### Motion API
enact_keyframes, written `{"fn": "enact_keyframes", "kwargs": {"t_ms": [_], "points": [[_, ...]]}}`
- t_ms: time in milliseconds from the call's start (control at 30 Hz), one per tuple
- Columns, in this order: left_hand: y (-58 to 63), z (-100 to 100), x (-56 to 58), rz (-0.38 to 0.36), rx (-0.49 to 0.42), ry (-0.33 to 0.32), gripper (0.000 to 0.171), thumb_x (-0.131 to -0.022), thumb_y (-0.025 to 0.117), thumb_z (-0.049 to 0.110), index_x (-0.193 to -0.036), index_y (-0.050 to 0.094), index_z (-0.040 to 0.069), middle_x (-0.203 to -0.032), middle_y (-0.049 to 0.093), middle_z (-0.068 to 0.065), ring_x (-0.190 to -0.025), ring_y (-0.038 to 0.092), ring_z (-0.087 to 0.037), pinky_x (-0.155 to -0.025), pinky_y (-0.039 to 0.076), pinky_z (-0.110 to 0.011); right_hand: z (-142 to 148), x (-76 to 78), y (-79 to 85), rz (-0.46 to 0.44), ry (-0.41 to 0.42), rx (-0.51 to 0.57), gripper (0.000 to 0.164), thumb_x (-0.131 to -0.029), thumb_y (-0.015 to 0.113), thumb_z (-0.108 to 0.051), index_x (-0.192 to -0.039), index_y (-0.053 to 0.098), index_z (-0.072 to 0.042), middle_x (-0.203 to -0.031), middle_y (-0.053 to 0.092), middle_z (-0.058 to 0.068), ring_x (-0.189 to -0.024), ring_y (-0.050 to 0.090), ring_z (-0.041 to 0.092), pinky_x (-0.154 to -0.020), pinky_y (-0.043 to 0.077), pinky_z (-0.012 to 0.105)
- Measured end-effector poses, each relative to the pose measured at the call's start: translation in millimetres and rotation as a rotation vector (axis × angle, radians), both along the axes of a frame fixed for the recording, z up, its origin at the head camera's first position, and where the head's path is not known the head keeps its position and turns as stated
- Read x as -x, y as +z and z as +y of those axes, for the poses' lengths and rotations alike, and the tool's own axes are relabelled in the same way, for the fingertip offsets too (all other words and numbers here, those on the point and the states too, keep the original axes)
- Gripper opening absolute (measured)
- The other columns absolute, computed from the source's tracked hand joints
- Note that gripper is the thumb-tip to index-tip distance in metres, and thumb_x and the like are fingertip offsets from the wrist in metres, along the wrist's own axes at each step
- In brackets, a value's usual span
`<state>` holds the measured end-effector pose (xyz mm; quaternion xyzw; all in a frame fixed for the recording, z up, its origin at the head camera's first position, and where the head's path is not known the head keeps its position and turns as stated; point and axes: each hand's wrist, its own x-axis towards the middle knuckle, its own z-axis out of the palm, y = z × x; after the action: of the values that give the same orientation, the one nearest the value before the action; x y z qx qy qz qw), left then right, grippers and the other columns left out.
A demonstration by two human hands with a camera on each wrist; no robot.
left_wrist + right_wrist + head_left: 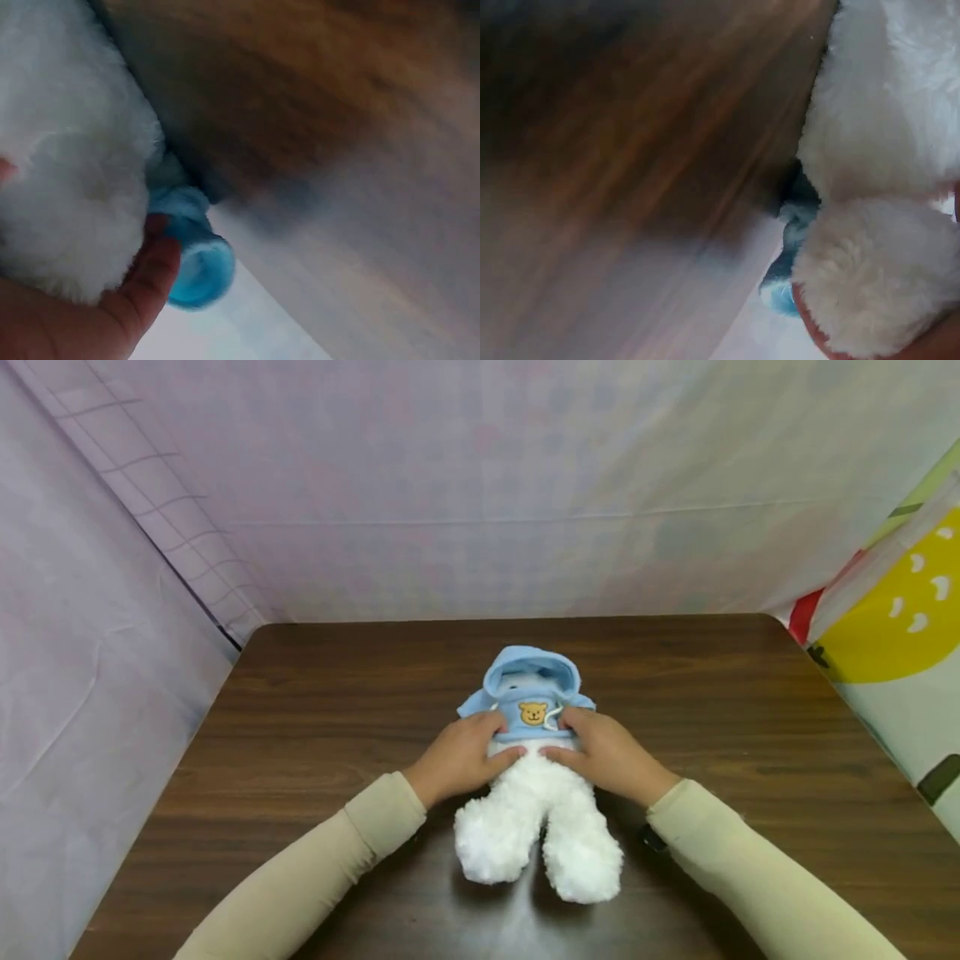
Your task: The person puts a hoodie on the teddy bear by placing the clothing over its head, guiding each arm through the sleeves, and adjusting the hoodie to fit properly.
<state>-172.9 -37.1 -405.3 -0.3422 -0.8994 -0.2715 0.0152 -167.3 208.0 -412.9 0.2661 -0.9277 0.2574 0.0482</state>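
A white plush toy [536,781] lies on its back, its fluffy legs pointing toward me. It wears a light blue hoodie [512,718] with a bear-face patch [533,714], a white drawstring [552,718] and the hood up over its head. My left hand [467,756] grips the toy's waist from the left, fingers at the hoodie's hem and thumb over the white fur. Mirroring it, my right hand [611,756] holds the right side of the waist. A blue sleeve [204,274] shows beyond the left fingers in the left wrist view. White fur [870,277] covers most of my right hand in its wrist view.
The toy lies on a dark brown wooden table [337,693] with rounded far corners. Pale cloth [480,493] hangs behind it and along the left side. A patterned cloth with a yellow shape [900,610] hangs on the right.
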Motion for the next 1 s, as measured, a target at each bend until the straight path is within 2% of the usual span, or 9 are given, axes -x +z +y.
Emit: {"fn": "enact_keyframes", "kwargs": {"t_ms": [100, 167, 267, 333, 400, 533, 667, 867, 1000], "points": [[-1.0, 0.0, 1.9, -0.031, 0.006, 0.003, 0.031, -0.097, 0.066, 0.035, -0.104, 0.055, 0.007, -0.085, 0.057, -0.003, -0.070, 0.053, -0.016, -0.064, 0.046, -0.031, -2.5, 0.4, -0.4, -0.021, -0.007, -0.008, 0.032, -0.089, 0.077, -0.030, -0.089, 0.052, -0.011, -0.071, 0.045, -0.003, -0.060, 0.040, 0.012, -0.056, 0.037, 0.030], [-2.0, 0.2, 2.6, -0.050, 0.007, 0.012, 0.039, -0.097, 0.066, 0.036, -0.116, 0.055, 0.005, -0.099, 0.062, -0.007, -0.083, 0.060, -0.019, -0.074, 0.050, -0.034, -4.1, -0.4, -0.1, -0.005, -0.015, -0.020, 0.033, -0.088, 0.078, -0.030, -0.093, 0.053, -0.010, -0.074, 0.049, -0.002, -0.061, 0.043, 0.013, -0.057, 0.039, 0.032], [-2.4, 0.2, 2.4, -0.063, 0.018, 0.020, 0.055, -0.097, 0.065, 0.039, -0.137, 0.049, 0.004, -0.127, 0.060, -0.013, -0.110, 0.060, -0.025, -0.093, 0.049, -0.039, -5.1, -3.5, 1.5, 0.047, -0.020, -0.048, 0.044, -0.088, 0.078, -0.031, -0.111, 0.054, -0.002, -0.081, 0.060, 0.005, -0.066, 0.056, 0.018, -0.060, 0.048, 0.038], [-1.2, 0.2, 1.2, -0.052, 0.036, 0.009, 0.058, -0.098, 0.063, 0.039, -0.143, 0.047, 0.007, -0.133, 0.056, -0.014, -0.116, 0.057, -0.026, -0.096, 0.047, -0.041, -5.1, -5.3, 2.5, 0.083, -0.012, -0.065, 0.055, -0.089, 0.077, -0.030, -0.124, 0.051, 0.002, -0.094, 0.066, 0.013, -0.077, 0.064, 0.025, -0.068, 0.053, 0.043], [0.3, 0.5, 0.1, -0.025, 0.059, -0.004, 0.053, -0.099, 0.062, 0.039, -0.142, 0.052, 0.009, -0.129, 0.056, -0.013, -0.109, 0.057, -0.024, -0.092, 0.047, -0.040, -5.0, -6.9, 3.3, 0.109, -0.001, -0.088, 0.059, -0.090, 0.076, -0.030, -0.130, 0.050, 0.004, -0.101, 0.066, 0.019, -0.085, 0.066, 0.031, -0.074, 0.054, 0.047], [4.4, 2.0, -2.9, 0.046, 0.102, -0.006, 0.044, -0.099, 0.061, 0.039, -0.131, 0.062, 0.008, -0.113, 0.054, -0.009, -0.092, 0.049, -0.019, -0.080, 0.045, -0.035, -4.8, -8.2, 4.6, 0.111, 0.030, -0.091, 0.041, -0.092, 0.074, -0.029, -0.118, 0.060, -0.001, -0.103, 0.061, 0.015, -0.087, 0.061, 0.027, -0.073, 0.052, 0.044], [7.4, 1.0, -5.7, 0.087, 0.141, 0.016, 0.045, -0.099, 0.061, 0.041, -0.126, 0.063, 0.005, -0.114, 0.053, -0.010, -0.097, 0.050, -0.021, -0.085, 0.046, -0.036, -5.3, -7.0, 5.2, 0.095, 0.039, -0.088, 0.035, -0.091, 0.074, -0.030, -0.111, 0.061, -0.004, -0.098, 0.057, 0.011, -0.083, 0.057, 0.023, -0.070, 0.049, 0.041], [13.4, -3.0, -7.3, 0.030, 0.124, 0.084, 0.053, -0.095, 0.065, 0.046, -0.132, 0.058, 0.009, -0.129, 0.055, -0.011, -0.116, 0.054, -0.026, -0.096, 0.046, -0.042, 0.3, -4.5, 18.4, -0.031, -0.007, -0.051, 0.054, -0.094, 0.068, -0.042, -0.128, 0.054, -0.001, -0.120, 0.060, 0.017, -0.104, 0.061, 0.031, -0.086, 0.049, 0.049], [18.1, -7.6, -7.6, 0.073, 0.062, 0.068, 0.052, -0.092, 0.070, 0.043, -0.130, 0.060, 0.009, -0.122, 0.055, -0.008, -0.108, 0.053, -0.023, -0.090, 0.047, -0.038, 14.7, -5.2, 32.5, -0.131, -0.069, 0.053, 0.048, -0.098, 0.061, -0.045, -0.124, 0.057, -0.005, -0.114, 0.062, 0.011, -0.098, 0.060, 0.025, -0.082, 0.049, 0.045]]}}
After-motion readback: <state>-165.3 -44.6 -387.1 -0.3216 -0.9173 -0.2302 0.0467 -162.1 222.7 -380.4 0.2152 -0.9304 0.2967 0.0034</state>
